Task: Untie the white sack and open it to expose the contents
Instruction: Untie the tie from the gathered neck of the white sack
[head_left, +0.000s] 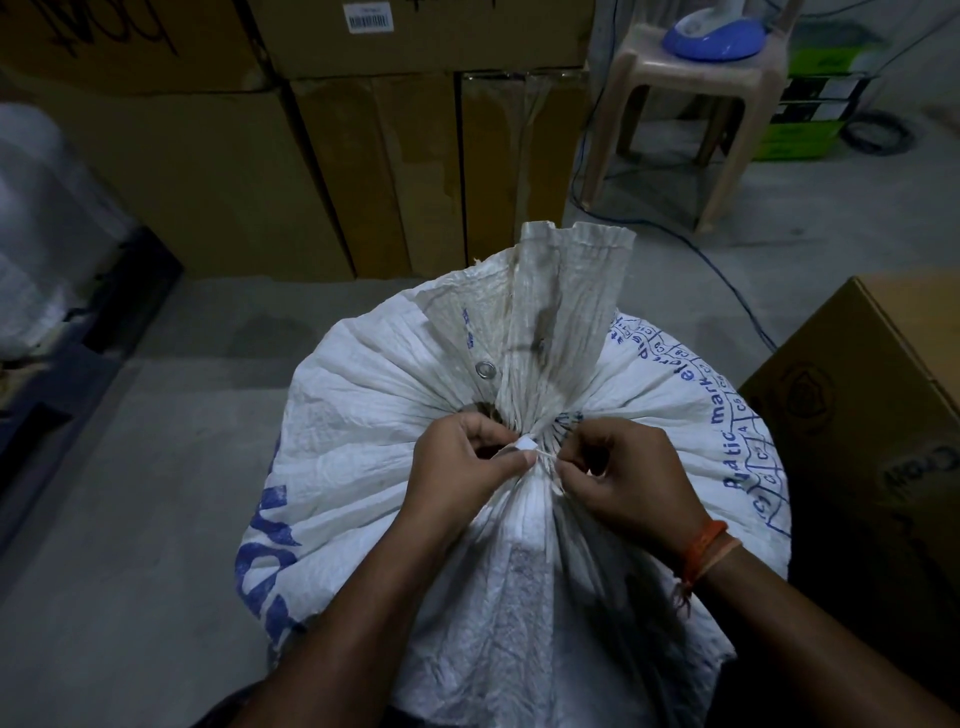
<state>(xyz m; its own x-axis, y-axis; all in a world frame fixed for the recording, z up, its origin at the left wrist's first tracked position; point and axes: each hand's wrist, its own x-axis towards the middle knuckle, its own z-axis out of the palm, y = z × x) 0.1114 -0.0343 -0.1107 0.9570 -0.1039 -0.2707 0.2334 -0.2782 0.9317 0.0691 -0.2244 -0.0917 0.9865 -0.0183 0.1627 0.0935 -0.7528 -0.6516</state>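
At the gathered neck: the white woven plastic sack with blue print (395, 499) stands on the grey concrete floor (130, 467), its mouth bunched and bound by a thin white tie (535, 456); the loose crumpled top fans up behind the neck.
Left hand: the left hand (462, 467), on the neck's left side, has its fingers (511, 460) curled in a pinch on a small flat white end of the tie.
Right hand: the right hand (621, 478), on the neck's right side, pinches the strand between thumb and forefinger, other fingers curled; an orange thread band (701, 551) sits at the wrist.
Step in hand: loosening the knot, by my reading; the sack is not yet open and the contents are hidden.
How to do it well: probably steady the knot with one pinch and work the free end with the other, easing slack through rather than tugging outward, which would likely tighten it.
Risk: the thin tie may slip or fray.
Beside the sack: a brown cardboard box (862, 415) to its right, stacked brown cartons (332, 182) behind.
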